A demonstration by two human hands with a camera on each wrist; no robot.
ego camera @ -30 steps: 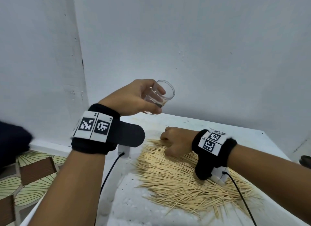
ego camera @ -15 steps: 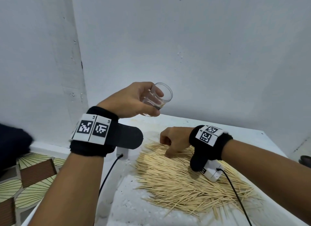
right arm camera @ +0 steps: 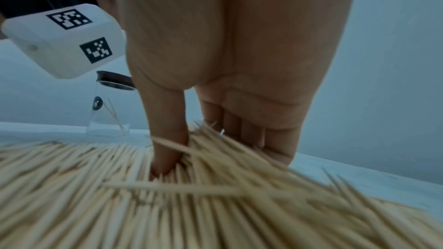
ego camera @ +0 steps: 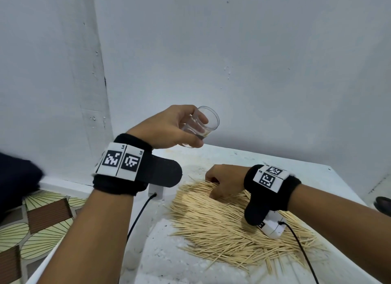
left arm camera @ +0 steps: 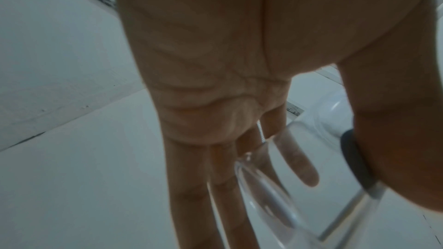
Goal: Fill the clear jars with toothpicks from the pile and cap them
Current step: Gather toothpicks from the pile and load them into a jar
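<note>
Clear plastic is showing between the fingers of your left hand (ego camera: 167, 128), which is curling round an uncapped jar (ego camera: 201, 126) and holding it tilted in the air, mouth turned toward the far wall, above the back edge of the white table (ego camera: 313, 167). Your right hand (ego camera: 225, 181) is sitting low on the near-back edge of the toothpick pile (ego camera: 232, 222), its fingers (right arm camera: 167, 150) curled and digging into the sticks, pinching up a loose bunch; how many it is really gripping you cannot tell from the blur. Beyond the pile, the right wrist view is showing a second jar (right arm camera: 109, 107) standing upright on the table, already wearing a dark cap and holding only a few toothpicks. The risk from here, as a judgement, is that the bunch is lying crosswise in your fingers, so sticks may be fanning out and missing the narrow mouth or dropping off the table edge onto the patterned floor (ego camera: 42, 220); the tilted jar could also be spilling whatever goes in. Compared with a second ago, your left hand is carrying the jar slightly lower and your right hand has been shifting a little nearer along the pile.
</note>
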